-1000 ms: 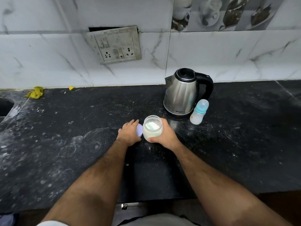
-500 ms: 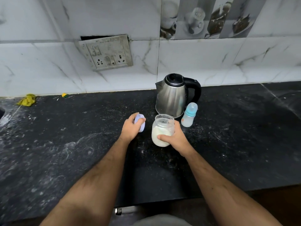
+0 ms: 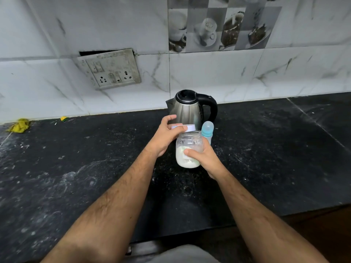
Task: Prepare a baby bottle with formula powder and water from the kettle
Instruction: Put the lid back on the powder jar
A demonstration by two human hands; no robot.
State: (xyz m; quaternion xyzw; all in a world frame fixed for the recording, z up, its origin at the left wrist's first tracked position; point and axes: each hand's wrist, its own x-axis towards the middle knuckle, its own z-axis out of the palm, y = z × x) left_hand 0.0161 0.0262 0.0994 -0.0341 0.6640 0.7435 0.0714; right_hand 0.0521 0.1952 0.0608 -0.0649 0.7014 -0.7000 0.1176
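1. While the right hand (image 3: 204, 158) wraps around the lower half of a clear jar (image 3: 189, 149), thumb across the front, the jar stands upright with its base at or just above the black counter (image 3: 76, 177); whether it touches the counter I cannot tell.
2. White formula powder (image 3: 187, 160) fills roughly the lower half of the jar; the upper half is clear.
3. The left hand (image 3: 165, 135) grips a white lid (image 3: 183, 128) by its rim, fingers curled closed on it, and holds it at the jar's mouth, tilted a little. Whether the lid sits on the threads or just above them I cannot tell.
4. Just behind the jar on the right, the baby bottle (image 3: 207, 130) stands upright with its blue cap on, partly hidden by the jar and the right hand.
5. Behind both, the steel kettle (image 3: 187, 109) stands near the wall, lid shut, its black handle (image 3: 210, 107) pointing right and its spout left.
6. The counter is dusted with white smears and specks.
7. At the far left edge of the counter, by the wall, lies a crumpled yellow cloth (image 3: 19, 125), with a small yellow scrap (image 3: 64, 118) a little to its right.
8. On the marble-patterned tiled wall (image 3: 266, 73), a grimy switchboard (image 3: 111, 70) hangs crooked, leaving a dark gap above it.
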